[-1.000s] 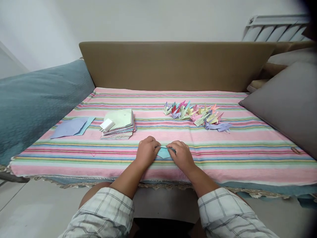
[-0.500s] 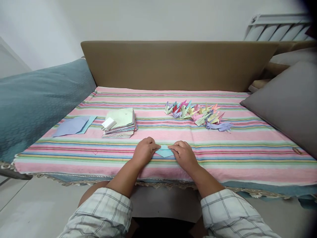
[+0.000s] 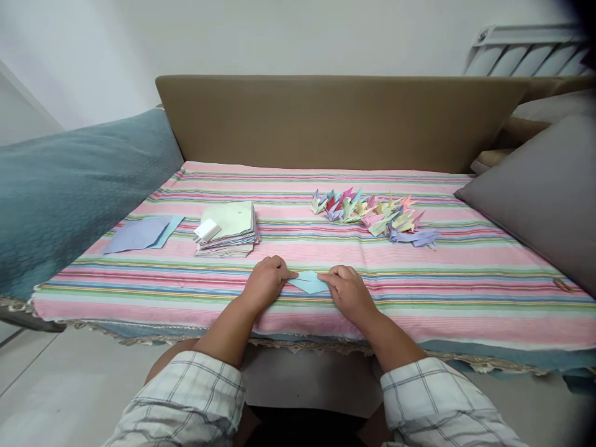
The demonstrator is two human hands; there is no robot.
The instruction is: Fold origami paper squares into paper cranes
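A light-blue piece of folded paper (image 3: pixel 309 282) lies on the striped cloth near the seat's front, a crease line running across it. At its left corner, my left hand (image 3: pixel 269 280) pinches the paper between thumb and forefinger. My right hand (image 3: pixel 348 288) has its fingers closed on the right side of the same paper. Beyond the hands, to the right, stands a cluster of folded paper cranes (image 3: pixel 372 214) in many colours. A stack of paper sheets (image 3: pixel 230 223) sits to the left, with a white plug adapter (image 3: pixel 207 230) on its corner.
Purple paper (image 3: pixel 138 234) and a light-blue sheet (image 3: pixel 168 231) lie at the far left. The striped cloth (image 3: pixel 288 186) covers the seat, before a brown backrest (image 3: pixel 335 121). A grey cushion (image 3: pixel 544 186) leans at right; a blue-covered armrest (image 3: pixel 88 180) bounds the left.
My left hand has shifted slightly left along the folded paper, and more of the paper's surface shows between the hands. My right hand stays nearly in place.
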